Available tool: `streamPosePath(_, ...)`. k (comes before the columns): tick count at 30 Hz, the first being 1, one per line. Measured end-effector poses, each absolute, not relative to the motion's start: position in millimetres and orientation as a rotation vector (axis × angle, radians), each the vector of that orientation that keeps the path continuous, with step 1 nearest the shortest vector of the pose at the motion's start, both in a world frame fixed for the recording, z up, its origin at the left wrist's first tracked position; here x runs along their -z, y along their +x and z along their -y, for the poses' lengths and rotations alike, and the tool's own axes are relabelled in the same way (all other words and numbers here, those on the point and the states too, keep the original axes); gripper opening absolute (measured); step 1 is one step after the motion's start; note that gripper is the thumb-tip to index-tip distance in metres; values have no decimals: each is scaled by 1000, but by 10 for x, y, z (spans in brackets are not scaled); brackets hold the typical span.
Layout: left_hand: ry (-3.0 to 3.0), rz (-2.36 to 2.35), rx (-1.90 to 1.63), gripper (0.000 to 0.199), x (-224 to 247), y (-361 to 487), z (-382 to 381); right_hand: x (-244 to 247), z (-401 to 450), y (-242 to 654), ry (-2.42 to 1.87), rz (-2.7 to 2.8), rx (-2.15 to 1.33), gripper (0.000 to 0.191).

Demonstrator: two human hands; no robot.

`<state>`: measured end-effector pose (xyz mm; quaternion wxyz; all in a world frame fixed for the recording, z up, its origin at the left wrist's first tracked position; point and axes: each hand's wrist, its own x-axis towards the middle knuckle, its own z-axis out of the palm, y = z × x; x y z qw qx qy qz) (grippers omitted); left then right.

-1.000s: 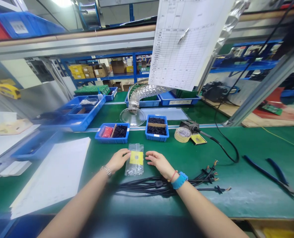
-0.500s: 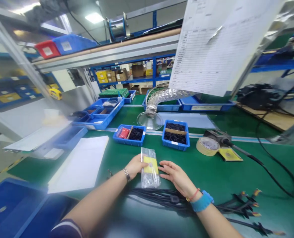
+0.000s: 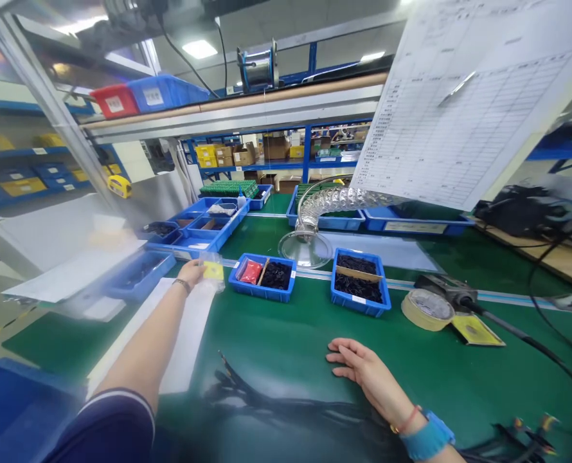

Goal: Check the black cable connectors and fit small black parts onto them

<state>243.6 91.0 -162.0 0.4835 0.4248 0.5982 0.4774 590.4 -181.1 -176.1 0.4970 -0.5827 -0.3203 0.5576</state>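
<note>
Stretched out to the far left, my left hand (image 3: 191,273) grips a clear plastic bag with a yellow card (image 3: 213,269) in it, over the far end of a white paper stack (image 3: 196,321). My right hand (image 3: 358,366) hovers above the green mat with its fingers apart and nothing in them. Below it, a bundle of black cables (image 3: 286,408) lies along the near side of the bench, blurred. Beyond my hands stand a small blue bin (image 3: 261,278) with a red packet and black parts, and another blue bin (image 3: 360,281) with black parts.
A roll of tape (image 3: 427,310), a second yellow card (image 3: 477,330) and a grey tool (image 3: 445,290) with a thick cable lie at the right. A silver duct with a clear hood (image 3: 306,249) stands behind the bins. Paper sheets (image 3: 464,103) hang at upper right.
My left hand has carried the bag with the yellow card from the middle out to the far left. My right hand has parted from it and stays open; the view has shifted slightly.
</note>
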Motion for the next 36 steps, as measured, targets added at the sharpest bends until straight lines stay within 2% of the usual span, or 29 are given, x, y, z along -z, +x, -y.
streamPosePath(5, 1290, -1515, -1075, 18, 1558, 2694, -1223, 1736, 1768, 5855, -1450, 855, -1290, 26)
streamPosePath(10, 1572, -1571, -1065, 40, 1414, 2707, -1173, 1573, 1928, 5871, -1702, 1279, -1031, 31)
streamPosePath(13, 1968, -1413, -959, 42, 1404, 2741, -561, 1503, 2146, 5814, -1741, 1800, -796, 41)
streamPosePath(16, 2367, -928, -568, 46, 1478, 2958, 468, 1549, 2323, 5606, -1606, 2274, -694, 60)
streamPosePath(18, 2457, -710, -335, 60, 1609, 3156, 1121, 1626, 2371, 5406, -1525, 2499, -580, 67)
streamPosePath(19, 2510, -708, -246, 61, 1692, 3237, 1377, 1665, 2372, 5313, -1517, 2565, -502, 67)
streamPosePath(21, 2638, -808, -128, 36, 1865, 3333, 1699, 1719, 2347, 5200, -1590, 2612, -336, 57)
streamPosePath(23, 2767, -888, -87, 25, 2027, 3341, 1784, 1729, 2336, 5221, -1688, 2631, -192, 42)
streamPosePath(25, 2890, -864, -111, 27, 2168, 3300, 1710, 1698, 2389, 5354, -1770, 2643, -87, 35)
streamPosePath(30, 3096, -577, -260, 32, 2425, 3163, 1407, 1583, 2722, 5841, -1928, 2605, 57, 34)
streamPosePath(32, 3116, -579, -262, 33, 2507, 3115, 1330, 1560, 2834, 6062, -2063, 2531, 76, 34)
streamPosePath(36, 3122, -637, -253, 33, 2752, 3001, 1184, 1523, 2979, 6500, -2355, 2418, 69, 22)
